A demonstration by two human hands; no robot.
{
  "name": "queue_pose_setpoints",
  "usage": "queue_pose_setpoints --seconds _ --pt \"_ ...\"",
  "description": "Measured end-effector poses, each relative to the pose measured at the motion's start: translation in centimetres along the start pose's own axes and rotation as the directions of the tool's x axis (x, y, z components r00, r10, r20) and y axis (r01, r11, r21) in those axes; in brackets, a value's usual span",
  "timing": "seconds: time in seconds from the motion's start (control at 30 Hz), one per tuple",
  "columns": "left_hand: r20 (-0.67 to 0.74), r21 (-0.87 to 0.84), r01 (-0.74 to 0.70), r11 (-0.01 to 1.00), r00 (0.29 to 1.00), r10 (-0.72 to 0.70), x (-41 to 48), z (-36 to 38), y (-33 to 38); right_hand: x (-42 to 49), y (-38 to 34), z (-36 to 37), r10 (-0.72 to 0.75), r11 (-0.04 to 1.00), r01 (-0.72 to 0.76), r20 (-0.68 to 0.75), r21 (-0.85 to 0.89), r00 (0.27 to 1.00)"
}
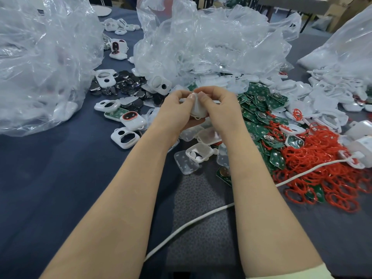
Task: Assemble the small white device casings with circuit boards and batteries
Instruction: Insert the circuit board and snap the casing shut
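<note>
- Two hands meet over the middle of the counter (60,178): the left hand (177,105) and the right hand (219,105) both curl round one white casing (196,111), thumbs pressed side by side on its top edge and fingers tucked beneath.
- That casing is lifted clear of the counter, between the two palms and just above a scatter of clear trays (185,162). Held in the air like this, it can be squeezed from above and below at once, which suits snapping two halves together.
- Most of the casing is covered by the fingers, so whether a board and battery already sit inside cannot be told; the pinch looks like a closing squeeze.
- Parts lie sorted by kind within easy reach. Green circuit boards (259,109) are heaped just right of the right hand, dark round batteries (124,83) spread out behind and left of the left hand, and red rings (322,168) are piled further right.
- A finished casing with a red ring (132,118) lies to the left beside an empty front shell (124,137), apart from the board heap, probably so that done pieces stay out of the supply.
- Big clear plastic bags (40,67) crowd the back and left, holding more white shells, and a white cable (201,216) trails across the near counter, passing under the right forearm.
</note>
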State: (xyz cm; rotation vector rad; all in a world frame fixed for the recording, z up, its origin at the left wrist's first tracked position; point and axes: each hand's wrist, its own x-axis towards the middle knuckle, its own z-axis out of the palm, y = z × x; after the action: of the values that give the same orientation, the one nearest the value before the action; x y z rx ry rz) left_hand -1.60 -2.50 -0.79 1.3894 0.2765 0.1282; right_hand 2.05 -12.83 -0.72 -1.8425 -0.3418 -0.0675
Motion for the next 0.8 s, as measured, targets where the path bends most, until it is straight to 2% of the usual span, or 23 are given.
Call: queue_pose_setpoints --seconds 0.17,0.33,0.8 --pt "-0.010 0.006 -0.024 1.000 1.000 0.024 -0.12 -0.13 0.02 -0.03 -0.05 0.24 0.057 0.997 -0.056 -0.023 0.045 0.998" --pt "-0.023 0.026 -0.037 0.999 0.999 0.038 -0.09 -0.05 -0.01 0.24 0.05 -0.38 0.184 0.975 -0.187 0.037 0.120 0.982" --pt "-0.054 0.100 -0.113 0.989 0.991 0.119 -0.16 -0.13 -0.28 0.20 0.07 0.23 0.232 0.944 -0.229 0.017 0.237 0.973"
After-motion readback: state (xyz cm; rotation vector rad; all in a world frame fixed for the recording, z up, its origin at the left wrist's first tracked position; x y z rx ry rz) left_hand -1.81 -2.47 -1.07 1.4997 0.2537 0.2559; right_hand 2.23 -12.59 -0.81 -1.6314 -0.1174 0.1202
